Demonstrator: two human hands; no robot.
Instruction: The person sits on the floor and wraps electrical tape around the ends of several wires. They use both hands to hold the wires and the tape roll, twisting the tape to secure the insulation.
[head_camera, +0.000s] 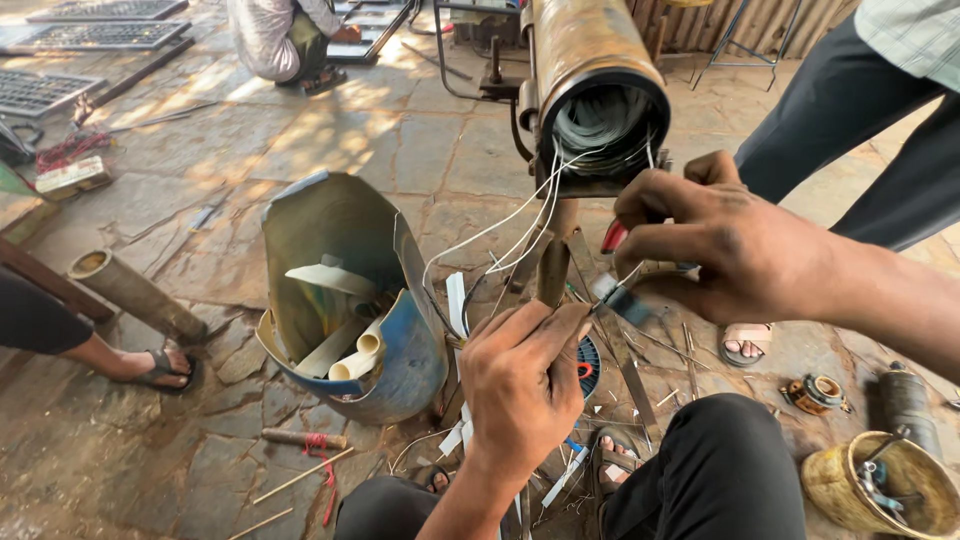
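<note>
A rusty metal cylinder sits on a stand in front of me, its open end showing grey wire windings. Thin white wires hang out of it and down towards my hands. My right hand is closed around a small red-handled tool, whose dark metal tip points down to the left. My left hand comes up from below, its fingertips pinched on a thin wire end just beside that tip. My palm hides the tool's exact shape.
A cut-open blue drum with white tubes stands to the left. A person in dark trousers stands at right; a sandalled foot and a pipe lie at left. A yellow container of tools sits at lower right. Scraps litter the stone floor.
</note>
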